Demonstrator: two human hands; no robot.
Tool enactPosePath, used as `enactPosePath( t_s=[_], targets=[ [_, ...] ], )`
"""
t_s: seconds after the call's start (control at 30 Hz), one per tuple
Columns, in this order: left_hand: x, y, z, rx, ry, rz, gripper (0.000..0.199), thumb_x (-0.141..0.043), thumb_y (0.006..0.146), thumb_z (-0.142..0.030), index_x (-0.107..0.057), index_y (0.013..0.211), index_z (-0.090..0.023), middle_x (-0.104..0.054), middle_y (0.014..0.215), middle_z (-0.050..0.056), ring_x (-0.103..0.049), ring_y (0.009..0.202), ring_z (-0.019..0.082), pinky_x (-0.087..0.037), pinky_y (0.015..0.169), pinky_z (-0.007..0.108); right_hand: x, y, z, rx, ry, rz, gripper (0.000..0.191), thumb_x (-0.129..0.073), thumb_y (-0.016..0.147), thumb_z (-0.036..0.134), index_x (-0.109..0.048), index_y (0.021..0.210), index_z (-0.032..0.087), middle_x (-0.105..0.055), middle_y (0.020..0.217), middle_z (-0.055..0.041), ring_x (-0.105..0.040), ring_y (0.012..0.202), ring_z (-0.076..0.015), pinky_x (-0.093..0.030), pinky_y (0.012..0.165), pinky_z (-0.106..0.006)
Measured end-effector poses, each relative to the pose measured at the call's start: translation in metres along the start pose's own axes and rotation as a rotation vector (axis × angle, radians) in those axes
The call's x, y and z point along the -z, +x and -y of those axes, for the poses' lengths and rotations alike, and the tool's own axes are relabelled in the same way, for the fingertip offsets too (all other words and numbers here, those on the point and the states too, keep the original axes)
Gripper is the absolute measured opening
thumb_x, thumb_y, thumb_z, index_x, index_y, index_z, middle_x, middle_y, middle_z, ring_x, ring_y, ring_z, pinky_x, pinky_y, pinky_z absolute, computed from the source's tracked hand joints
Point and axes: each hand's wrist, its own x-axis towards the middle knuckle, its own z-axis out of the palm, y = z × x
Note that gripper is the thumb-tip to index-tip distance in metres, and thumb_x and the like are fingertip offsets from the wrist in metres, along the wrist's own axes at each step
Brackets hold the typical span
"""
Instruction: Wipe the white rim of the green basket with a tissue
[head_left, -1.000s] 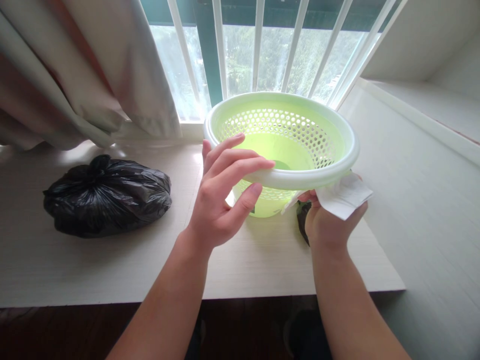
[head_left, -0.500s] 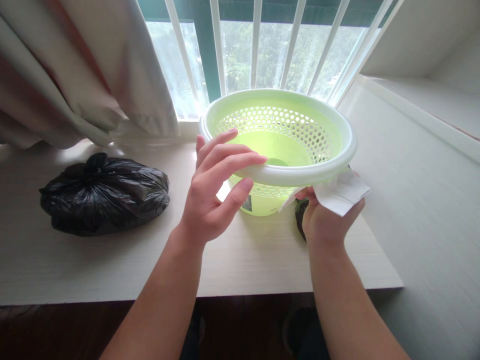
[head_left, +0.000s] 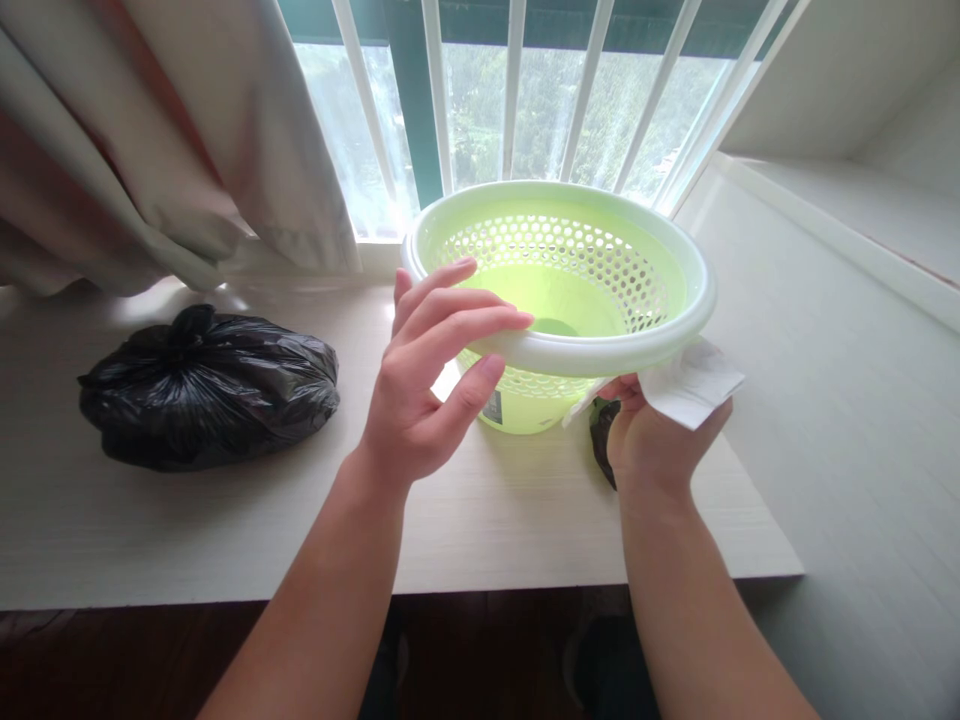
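A light green plastic wastebasket point(head_left: 551, 295) with a perforated side and a thick white rim stands on the pale ledge, tilted slightly toward me. My left hand point(head_left: 439, 365) holds its near-left rim, fingers laid over the edge and thumb on the outside. Under the right side of the rim, my right hand point(head_left: 656, 435) is closed on a white paper tissue point(head_left: 690, 385), which lies against the basket's outer wall. Some of the right fingers are hidden behind the tissue. A small dark label shows low on the basket.
A knotted black garbage bag point(head_left: 210, 390) lies on the ledge point(head_left: 315, 540) to the left. Another piece of black plastic point(head_left: 603, 445) sits partly behind my right wrist. Beyond are a barred window point(head_left: 517, 120) and a curtain point(head_left: 187, 140); a white wall point(head_left: 832, 400) bounds the right.
My right hand and the tissue have shifted very slightly to the right along the basket's outside. The basket has moved a touch; my left hand stays put.
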Motion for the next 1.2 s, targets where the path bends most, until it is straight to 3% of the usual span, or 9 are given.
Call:
enactPosePath(
  t_s=[0.37,0.73,0.97,1.2],
  targets=[
    [-0.002,0.000,-0.003,-0.009,0.047,0.003,0.027,-0.054,0.100,-0.030,-0.066,0.123,-0.038,-0.072,0.129,-0.004,-0.047,0.155,0.020,-0.016,0.144,0.054,0.007,0.007,-0.016,0.051,-0.044,-0.012,0.028,-0.082,0.061,0.032,-0.061,0.077,0.024,-0.063,0.061,0.0056,-0.058,0.050,-0.0171,-0.051,0.043,-0.033],
    [-0.002,0.001,-0.027,0.058,0.134,-0.016,0.028,-0.053,0.102,-0.027,-0.067,0.125,-0.035,-0.071,0.134,-0.004,-0.045,0.157,0.020,-0.007,0.144,0.060,0.003,0.001,-0.011,0.008,-0.036,-0.003,0.033,-0.086,0.061,0.038,-0.062,0.080,0.024,-0.062,0.065,0.0052,-0.059,0.053,-0.0168,-0.052,0.044,-0.033],
    [-0.008,-0.002,-0.050,0.059,0.132,0.010,0.034,-0.051,0.103,-0.029,-0.063,0.134,-0.031,-0.068,0.142,-0.002,-0.041,0.160,0.021,-0.005,0.144,0.056,0.002,-0.001,-0.016,-0.006,-0.049,-0.010,0.040,-0.088,0.058,0.040,-0.061,0.080,0.022,-0.062,0.071,0.0029,-0.059,0.059,-0.0166,-0.052,0.046,-0.033],
    [-0.020,-0.007,-0.048,0.050,0.185,0.050,0.042,-0.050,0.103,-0.035,-0.055,0.145,-0.027,-0.065,0.148,-0.002,-0.039,0.162,0.021,-0.001,0.145,0.050,0.000,-0.003,-0.015,-0.010,-0.079,0.018,0.043,-0.086,0.063,0.048,-0.063,0.088,0.023,-0.061,0.074,0.0023,-0.058,0.060,-0.0156,-0.052,0.047,-0.032]
  ],
)
